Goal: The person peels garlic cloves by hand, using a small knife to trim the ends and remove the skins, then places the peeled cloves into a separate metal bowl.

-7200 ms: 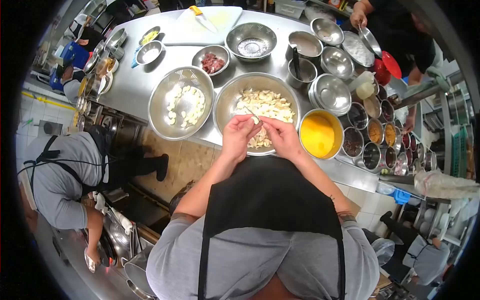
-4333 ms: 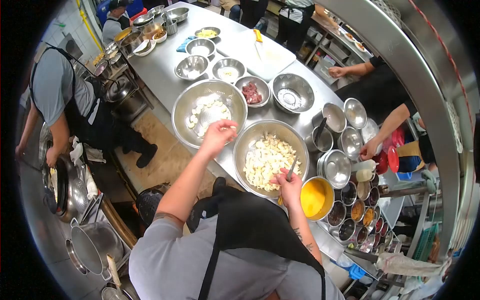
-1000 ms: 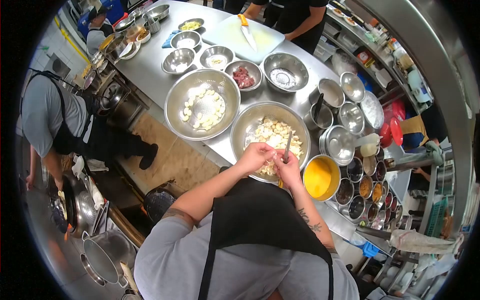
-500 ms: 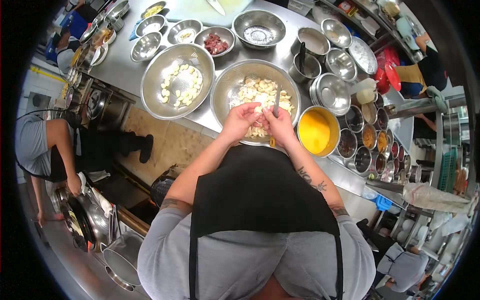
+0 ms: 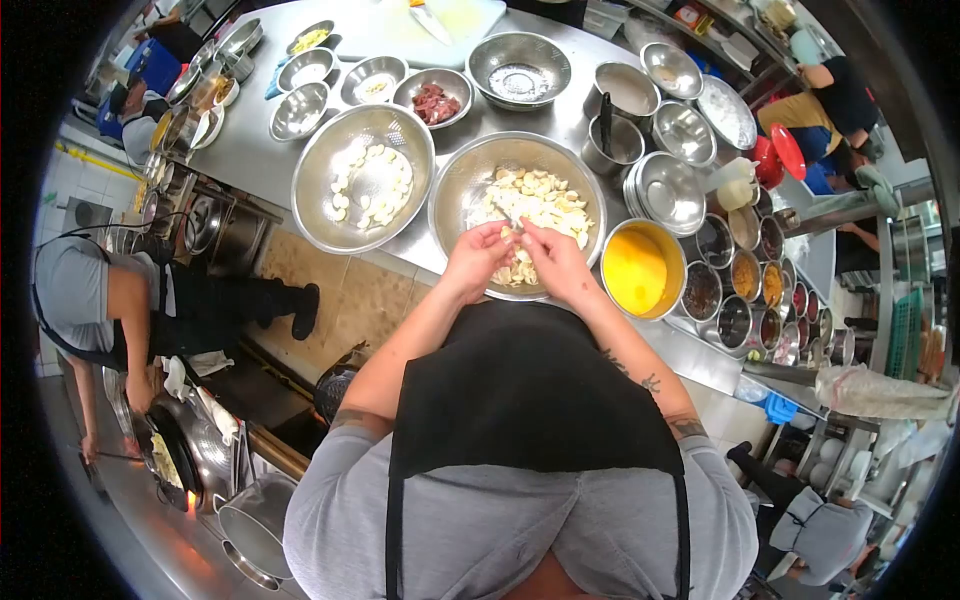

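Note:
Over a large steel bowl (image 5: 447,190) filled with garlic cloves (image 5: 545,205), both hands meet close together. My left hand (image 5: 478,262) pinches a pale garlic clove (image 5: 506,233) between its fingertips. Closed around a small knife (image 5: 503,212), my right hand (image 5: 556,262) touches the clove as well; the knife's handle is hidden in the palm, and the short blade points up and left. To the left stands a perforated steel colander (image 5: 318,215) with peeled cloves (image 5: 380,205) scattered over its bottom.
A steel pot (image 5: 681,290) of yellow liquid stands right of the bowl, before several seasoning containers. Behind are a bowl of red meat (image 5: 437,104), a steel colander (image 5: 519,70) and a cutting board (image 5: 470,25) with a knife. A co-worker (image 5: 130,300) works at a wok on the left.
The knife has turned in my right hand, its blade swinging from pointing upward to lying across toward the left hand. The whole view has shifted slightly. The clove stays between my fingers.

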Demonstrator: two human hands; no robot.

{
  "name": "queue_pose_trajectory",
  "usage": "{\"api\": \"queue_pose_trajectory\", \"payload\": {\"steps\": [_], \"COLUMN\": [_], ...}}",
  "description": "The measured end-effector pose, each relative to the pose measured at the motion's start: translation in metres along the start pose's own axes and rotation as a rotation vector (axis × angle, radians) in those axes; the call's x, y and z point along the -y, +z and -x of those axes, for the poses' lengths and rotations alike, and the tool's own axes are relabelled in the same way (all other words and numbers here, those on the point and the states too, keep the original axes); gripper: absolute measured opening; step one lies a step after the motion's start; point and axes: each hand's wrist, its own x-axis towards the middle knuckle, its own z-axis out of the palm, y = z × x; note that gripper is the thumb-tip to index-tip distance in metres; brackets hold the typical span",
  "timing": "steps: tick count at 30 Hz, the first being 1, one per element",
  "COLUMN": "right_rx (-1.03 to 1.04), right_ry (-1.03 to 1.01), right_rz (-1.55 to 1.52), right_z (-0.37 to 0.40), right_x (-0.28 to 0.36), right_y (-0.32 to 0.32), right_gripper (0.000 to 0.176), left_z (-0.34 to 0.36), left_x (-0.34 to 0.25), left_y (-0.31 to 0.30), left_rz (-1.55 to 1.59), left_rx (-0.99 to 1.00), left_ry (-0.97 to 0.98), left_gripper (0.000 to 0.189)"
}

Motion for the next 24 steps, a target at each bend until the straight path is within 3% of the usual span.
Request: {"api": "queue_pose_trajectory", "payload": {"steps": [3, 6, 18, 24], "right_rx": [0.04, 0.092, 0.184, 0.155], "right_ry": [-0.126, -0.051, 0.022, 0.03], "right_rz": [0.019, -0.15, -0.237, -0.448], "right_z": [0.002, 0.003, 0.002, 0.004], "right_x": [0.005, 0.01, -0.002, -0.008], "right_y": [0.003, -0.001, -0.006, 0.001], "right_gripper": [0.033, 0.031, 0.018, 0.015], "left_z": [0.004, 0.009, 0.015, 0.007], "left_x": [-0.006, -0.014, -0.029, -0.017], "left_y": [0.002, 0.001, 0.0, 0.002], "left_rz": [-0.192, -0.254, -0.437, -0.554], "left_rx": [0.033, 0.066, 0.16, 0.074], "left_ry": [0.053, 0.059, 0.078, 0.12], "left_gripper": [0.022, 0.018, 0.012, 0.017]}}
